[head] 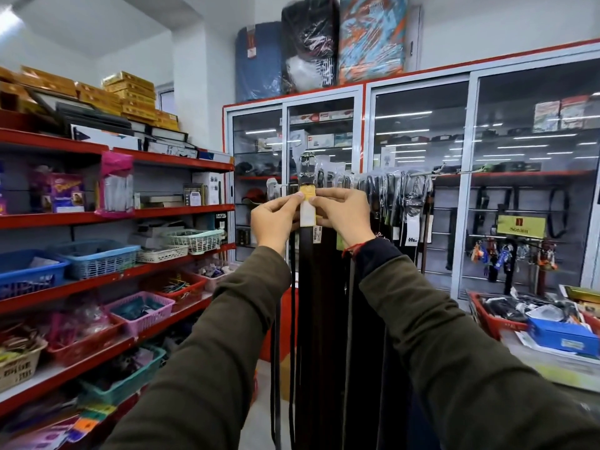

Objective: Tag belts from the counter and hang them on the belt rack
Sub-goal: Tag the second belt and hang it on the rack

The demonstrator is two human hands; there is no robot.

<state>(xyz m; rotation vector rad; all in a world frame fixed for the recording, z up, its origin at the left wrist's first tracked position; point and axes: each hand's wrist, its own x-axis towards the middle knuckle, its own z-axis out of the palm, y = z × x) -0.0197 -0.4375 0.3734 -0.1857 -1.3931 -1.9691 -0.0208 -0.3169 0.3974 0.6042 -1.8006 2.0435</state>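
Here, left hand (272,219), right hand (341,212) — pinching tag (307,211)

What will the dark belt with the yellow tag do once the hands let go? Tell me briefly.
The dark belt is probably floppy: it hangs straight down like its neighbours. Its buckle looks like metal, so it is likely top-heavy and may swing on the belt rack. The paper tag, pinched by the left hand and right hand, likely creases easily.
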